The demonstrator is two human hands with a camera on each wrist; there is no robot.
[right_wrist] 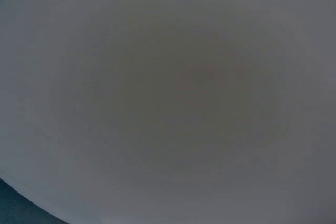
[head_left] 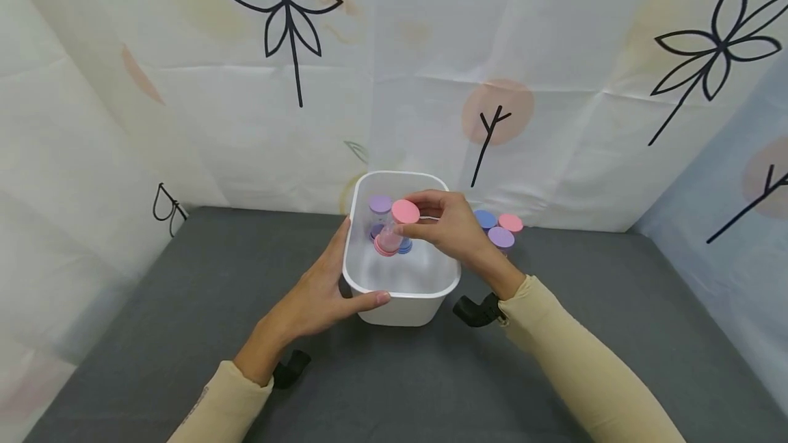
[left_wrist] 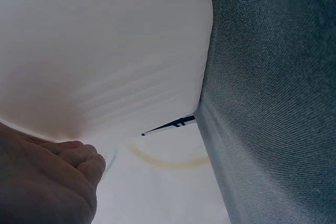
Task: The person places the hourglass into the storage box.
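A white plastic bin (head_left: 403, 310) stands on the grey table. My left hand (head_left: 317, 296) holds it at the near left corner, thumb along the front rim and fingers on the left wall. In the left wrist view, bent fingers (left_wrist: 81, 158) lie against the bin's wall. Over the bin's inside, my right hand (head_left: 452, 224) pinches a pink sand timer (head_left: 405, 211) between thumb and fingers. Inside stand a purple sand timer (head_left: 379, 205) and a blue one (head_left: 405, 246), partly hidden by the pink one. A pale blurred surface fills the right wrist view.
Right of the bin, behind my right wrist, stand a blue-topped timer (head_left: 485, 218), a pink-topped one (head_left: 510, 223) and a purple-topped one (head_left: 501, 238). A patterned white cloth (head_left: 418, 128) hangs behind the grey table (head_left: 394, 388).
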